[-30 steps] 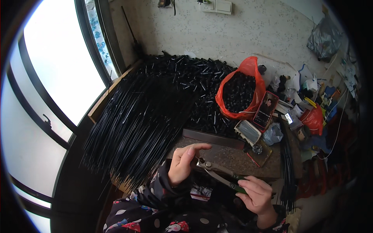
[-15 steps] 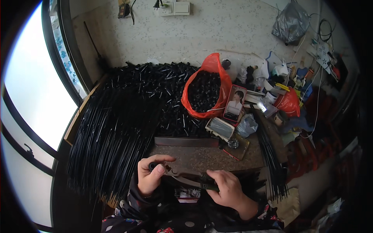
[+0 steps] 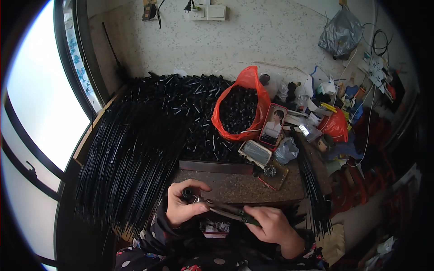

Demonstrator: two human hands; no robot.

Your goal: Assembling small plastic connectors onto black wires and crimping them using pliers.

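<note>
My left hand (image 3: 178,210) is closed around a small black cylindrical piece (image 3: 187,193), its round end showing between thumb and forefinger. A small shiny metal bit (image 3: 197,199) sits beside that piece, by the jaws of a pair of pliers (image 3: 226,213). Whether the jaws grip the metal bit is hard to tell. My right hand (image 3: 273,226) wraps round the dark green handles of the pliers, which lie close together. Both hands are over my lap, just in front of the table edge (image 3: 248,197).
Long thin black rods (image 3: 126,171) cover the table's left side. Behind them lies a heap of short black tubes (image 3: 181,90). A red plastic bag (image 3: 218,113) holds black parts; a phone (image 3: 273,124) leans against it. More rods (image 3: 312,194) overhang the right edge.
The handles of the pliers have come closer together. My left hand has shifted slightly right, and its thumb has come down from the black piece toward the jaws of the pliers.
</note>
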